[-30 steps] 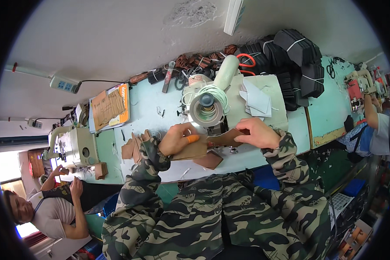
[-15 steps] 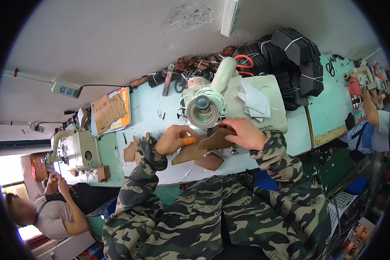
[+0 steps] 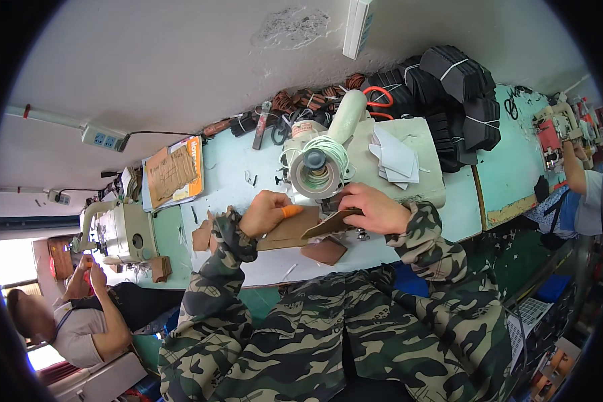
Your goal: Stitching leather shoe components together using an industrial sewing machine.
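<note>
Your left hand (image 3: pixel 264 214), orange band (image 3: pixel 291 211) on one finger, grips a brown panel (image 3: pixel 285 234) just in front of the machine (image 3: pixel 360 157). Your right hand (image 3: pixel 375 209) pinches a tilted brown flap (image 3: pixel 329 225), also before the machine, overlapping the panel's right end in view; contact unclear. Nearer you than the machine, a brown offcut (image 3: pixel 325 250) lies on the table (image 3: pixel 238 174).

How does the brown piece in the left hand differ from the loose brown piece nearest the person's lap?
The held piece is gripped by the left hand; the loose piece lies on the table, untouched.
The held piece looks lighter tan; the loose piece looks redder.
The held piece shows longer than the loose piece.
Both are flat and brown.
</note>
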{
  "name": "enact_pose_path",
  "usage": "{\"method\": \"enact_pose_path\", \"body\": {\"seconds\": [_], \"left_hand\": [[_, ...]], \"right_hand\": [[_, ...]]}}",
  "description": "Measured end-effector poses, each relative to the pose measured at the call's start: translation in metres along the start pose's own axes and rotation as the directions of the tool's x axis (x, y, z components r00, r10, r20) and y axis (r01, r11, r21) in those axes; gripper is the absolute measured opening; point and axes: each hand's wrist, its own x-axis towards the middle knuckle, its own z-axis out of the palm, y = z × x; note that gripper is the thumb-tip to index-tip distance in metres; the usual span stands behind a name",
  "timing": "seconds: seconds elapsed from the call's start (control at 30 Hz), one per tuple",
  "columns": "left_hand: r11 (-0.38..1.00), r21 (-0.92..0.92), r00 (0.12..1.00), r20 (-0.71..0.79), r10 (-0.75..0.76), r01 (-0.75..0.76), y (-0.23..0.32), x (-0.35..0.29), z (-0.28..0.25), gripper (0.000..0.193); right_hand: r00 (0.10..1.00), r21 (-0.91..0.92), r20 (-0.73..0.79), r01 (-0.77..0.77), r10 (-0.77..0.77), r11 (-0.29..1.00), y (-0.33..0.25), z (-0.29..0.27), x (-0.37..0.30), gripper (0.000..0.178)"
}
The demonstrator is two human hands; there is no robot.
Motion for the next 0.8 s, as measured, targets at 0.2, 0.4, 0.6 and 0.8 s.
{"method": "enact_pose_path", "body": {"seconds": [0.2, 0.4, 0.6, 0.8], "left_hand": [[0.987, 0.079, 0.974, -0.169, 0.149, -0.137, 0.006, 0.005, 0.032, 0.035], [0.985, -0.155, 0.995, 0.069, -0.069, 0.079, -0.008, -0.015, 0.014, 0.022], [0.988, 0.043, 0.982, 0.124, 0.141, -0.147, 0.015, -0.074, 0.112, 0.016], [0.948, 0.045, 0.914, 0.282, 0.291, -0.315, 0.054, -0.099, 0.098, 0.017]], "right_hand": [[0.988, 0.207, 0.129, -0.109, 0.084, 0.972, 0.007, -0.023, -0.017, 0.026], [0.958, -0.079, 0.032, -0.282, 0.285, 0.956, -0.020, -0.009, -0.001, 0.031], [0.832, -0.451, -0.555, -0.289, -0.012, 0.844, -0.012, -0.057, -0.034, 0.033], [0.801, -0.383, -0.598, -0.316, 0.028, 0.868, -0.019, -0.011, -0.055, 0.038]]}}
